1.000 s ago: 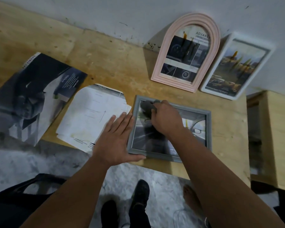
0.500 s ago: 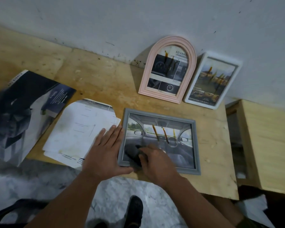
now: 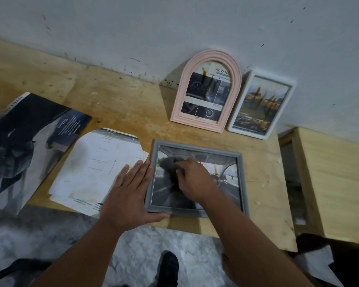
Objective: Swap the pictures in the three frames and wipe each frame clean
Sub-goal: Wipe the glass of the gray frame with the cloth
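A grey rectangular frame (image 3: 242,179) lies flat near the front edge of the wooden table (image 3: 122,102), showing a car-interior picture. My right hand (image 3: 193,179) grips a dark cloth (image 3: 168,165) pressed on the upper left of its glass. My left hand (image 3: 129,193) lies flat with straight fingers against the frame's left edge, thumb along its bottom left corner. A pink arched frame (image 3: 207,90) and a white rectangular frame (image 3: 261,104) lean against the wall behind, both with brown streaks on the glass.
Loose white printed sheets (image 3: 93,164) lie left of the grey frame, partly under my left hand. A dark glossy brochure (image 3: 25,141) hangs over the table's left front edge. A wooden cabinet (image 3: 330,183) stands to the right. My shoes (image 3: 168,268) are below.
My right hand has carried the cloth from the upper left of the glass down to the lower left and back up. My left hand stayed against the frame's left edge.
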